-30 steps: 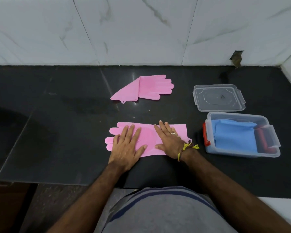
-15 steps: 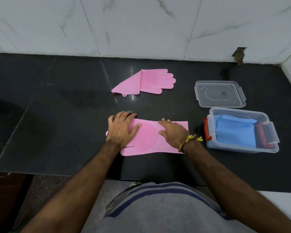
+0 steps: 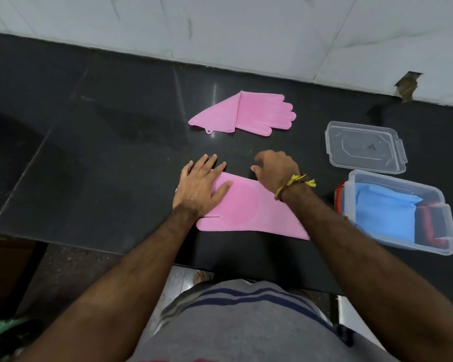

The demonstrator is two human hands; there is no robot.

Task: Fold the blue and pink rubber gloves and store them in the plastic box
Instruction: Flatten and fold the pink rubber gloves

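I see tabletop (image 3: 115, 158): polished dark stone, glossy, reflecting light. Wall tiles (image 3: 246, 30): white marble look, smooth. Near pink glove (image 3: 249, 207): matt rubber, round patch of fine bristle texture. Far pink glove (image 3: 249, 113): same matt rubber. Plastic box (image 3: 400, 246) and lid (image 3: 364, 147): clear plastic, slightly cloudy. Blue glove (image 3: 382, 215) inside: matt.

Grey navy-striped shirt (image 3: 246, 322); yellow wrist thread (image 3: 294, 184)

open box (image 3: 403, 212), lid (image 3: 365, 147) behind, countertop (image 3: 89, 152) leftward
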